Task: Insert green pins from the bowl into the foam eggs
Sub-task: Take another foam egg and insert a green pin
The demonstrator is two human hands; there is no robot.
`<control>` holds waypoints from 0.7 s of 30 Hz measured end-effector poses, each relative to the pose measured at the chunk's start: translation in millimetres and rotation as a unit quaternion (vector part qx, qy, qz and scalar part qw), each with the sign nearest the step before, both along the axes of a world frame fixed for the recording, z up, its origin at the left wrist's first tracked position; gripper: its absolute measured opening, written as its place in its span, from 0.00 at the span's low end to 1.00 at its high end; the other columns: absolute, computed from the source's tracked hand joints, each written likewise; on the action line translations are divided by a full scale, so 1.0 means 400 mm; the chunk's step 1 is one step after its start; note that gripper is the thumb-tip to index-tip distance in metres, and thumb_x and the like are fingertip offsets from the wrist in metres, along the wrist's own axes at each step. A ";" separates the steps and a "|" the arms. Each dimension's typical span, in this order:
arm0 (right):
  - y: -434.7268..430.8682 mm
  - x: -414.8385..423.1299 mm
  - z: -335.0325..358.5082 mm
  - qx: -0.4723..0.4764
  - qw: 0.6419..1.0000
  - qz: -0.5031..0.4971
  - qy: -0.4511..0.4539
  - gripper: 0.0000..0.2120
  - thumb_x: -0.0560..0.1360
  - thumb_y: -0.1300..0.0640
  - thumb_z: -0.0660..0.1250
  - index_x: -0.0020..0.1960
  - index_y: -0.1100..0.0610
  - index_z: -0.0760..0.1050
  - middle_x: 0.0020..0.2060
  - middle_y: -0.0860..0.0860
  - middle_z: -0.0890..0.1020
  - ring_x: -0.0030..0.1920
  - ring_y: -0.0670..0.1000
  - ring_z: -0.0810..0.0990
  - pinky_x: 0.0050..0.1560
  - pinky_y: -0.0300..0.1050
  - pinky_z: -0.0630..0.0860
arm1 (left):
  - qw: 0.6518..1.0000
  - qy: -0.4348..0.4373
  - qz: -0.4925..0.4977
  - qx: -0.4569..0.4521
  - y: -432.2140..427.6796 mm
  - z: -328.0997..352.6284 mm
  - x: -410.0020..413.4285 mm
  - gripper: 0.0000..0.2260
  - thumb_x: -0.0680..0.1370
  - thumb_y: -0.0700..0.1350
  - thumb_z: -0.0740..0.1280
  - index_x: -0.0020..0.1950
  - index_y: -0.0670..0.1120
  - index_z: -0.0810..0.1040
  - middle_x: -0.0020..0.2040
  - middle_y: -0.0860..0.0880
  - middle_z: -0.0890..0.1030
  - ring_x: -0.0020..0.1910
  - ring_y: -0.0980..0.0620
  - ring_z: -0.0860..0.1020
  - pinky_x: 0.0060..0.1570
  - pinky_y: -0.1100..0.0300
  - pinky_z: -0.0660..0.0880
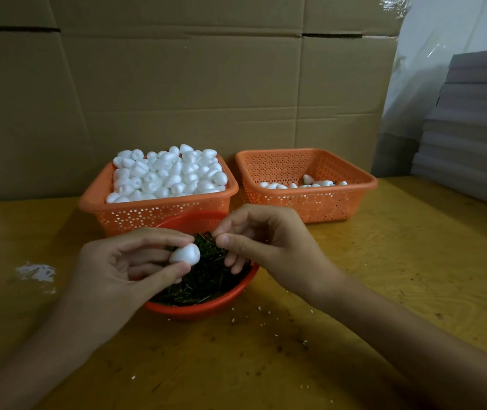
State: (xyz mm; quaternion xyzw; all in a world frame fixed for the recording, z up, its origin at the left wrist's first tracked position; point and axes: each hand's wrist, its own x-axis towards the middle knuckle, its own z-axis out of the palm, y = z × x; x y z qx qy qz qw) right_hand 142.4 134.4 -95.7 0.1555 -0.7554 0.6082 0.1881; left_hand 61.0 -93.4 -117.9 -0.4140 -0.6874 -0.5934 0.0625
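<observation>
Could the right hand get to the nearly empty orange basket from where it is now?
Probably yes: the right hand hovers over the bowl, and the nearly empty basket sits just behind it, open-topped, with nothing between.

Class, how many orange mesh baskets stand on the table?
2: the left basket, heaped with foam eggs, and the right basket, nearly empty, beside it. None looks hidden.

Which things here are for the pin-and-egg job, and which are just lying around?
For the job: foam egg in the left hand; right hand; red bowl of green pins; full basket of eggs; nearly empty basket.
Lying about: white crumbs on the table; cardboard boxes; grey stacked sheets.
</observation>
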 end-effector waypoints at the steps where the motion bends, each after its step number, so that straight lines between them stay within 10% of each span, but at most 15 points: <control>1: 0.000 0.001 0.001 -0.005 1.000 0.004 -0.004 0.04 0.78 0.68 0.72 0.52 0.66 0.82 0.36 0.53 0.84 0.34 0.50 0.84 0.36 0.43 0.82 | 1.000 -0.009 -0.007 0.004 -0.002 0.002 -0.002 0.14 0.72 0.43 0.82 0.55 0.53 0.88 0.54 0.48 0.88 0.49 0.47 0.88 0.46 0.55 0.85; 21: -0.008 0.006 -0.001 0.030 0.999 -0.001 -0.034 0.06 0.75 0.66 0.76 0.46 0.64 0.79 0.37 0.63 0.84 0.32 0.52 0.83 0.33 0.41 0.80 | 0.996 -0.053 -0.046 0.051 0.005 0.015 0.011 0.17 0.66 0.39 0.79 0.53 0.49 0.84 0.55 0.44 0.87 0.54 0.43 0.87 0.52 0.56 0.84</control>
